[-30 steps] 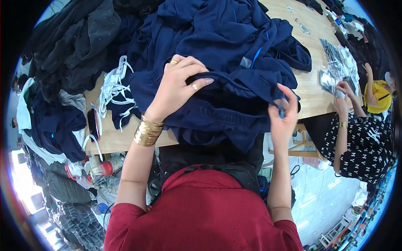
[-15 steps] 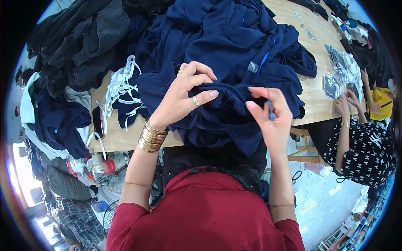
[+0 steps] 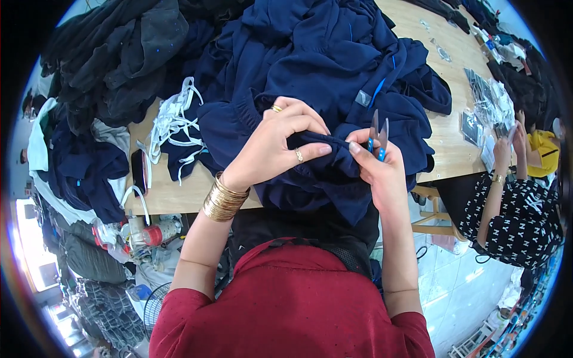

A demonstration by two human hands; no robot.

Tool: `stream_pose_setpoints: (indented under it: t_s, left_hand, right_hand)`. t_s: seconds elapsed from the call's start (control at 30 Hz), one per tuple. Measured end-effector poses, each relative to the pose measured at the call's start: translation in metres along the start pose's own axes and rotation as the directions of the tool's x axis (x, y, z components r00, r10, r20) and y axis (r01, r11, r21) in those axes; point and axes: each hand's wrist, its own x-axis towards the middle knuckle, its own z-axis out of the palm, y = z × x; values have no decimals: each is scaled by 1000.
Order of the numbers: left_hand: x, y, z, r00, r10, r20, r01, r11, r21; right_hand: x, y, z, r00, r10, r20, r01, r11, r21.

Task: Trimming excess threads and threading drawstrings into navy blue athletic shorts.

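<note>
A navy garment [image 3: 298,190] with a gathered waistband lies bunched at the table's near edge. My left hand [image 3: 271,140] pinches its band between thumb and fingers. Close beside it on the right, my right hand [image 3: 385,179] pinches the same band with thumb and forefinger. That hand also carries small blue-handled thread snips [image 3: 381,154], their two blades apart and pointing up, away from the cloth. Part of the snips' handle is hidden by the palm and fingers. More navy garments [image 3: 322,65] are heaped just beyond both hands.
Black clothing [image 3: 113,65] is piled at the far left. White drawstrings [image 3: 176,116] and a phone [image 3: 139,170] lie on the wooden table [image 3: 444,137]. Plastic-wrapped tags [image 3: 489,98] sit at the right, where a co-worker's hands [image 3: 513,140] are busy.
My right hand has moved in to the band and grips it; the snips have turned so their blades point up. My left hand has shifted slightly right. The co-worker's hands have moved up.
</note>
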Motion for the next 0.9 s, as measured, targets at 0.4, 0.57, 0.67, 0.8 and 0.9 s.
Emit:
stream_pose_setpoints:
  t_s: [0.4, 0.57, 0.67, 0.8, 0.9]
  left_hand:
    - [-1, 3, 8, 997, -35, 69, 48, 980, -194]
    - [-1, 8, 10, 997, -41, 60, 51, 986, -160]
    - [-1, 9, 11, 999, -29, 30, 32, 995, -93]
    - [-1, 8, 11, 1000, -12, 16, 14, 995, -95]
    - [-1, 9, 12, 1000, -17, 12, 18, 997, -73]
  right_hand:
    - [-10, -15, 11, 795, -607, 1, 512, 669, -539]
    - [-8, -9, 7, 711, -681, 175, 573, 416, -706]
    - [-8, -12, 8, 759, -641, 112, 546, 535, -645]
    - [-11, -18, 8, 969, -247, 15, 243, 938, -247]
    - [-13, -20, 8, 984, -181, 9, 179, 964, -199]
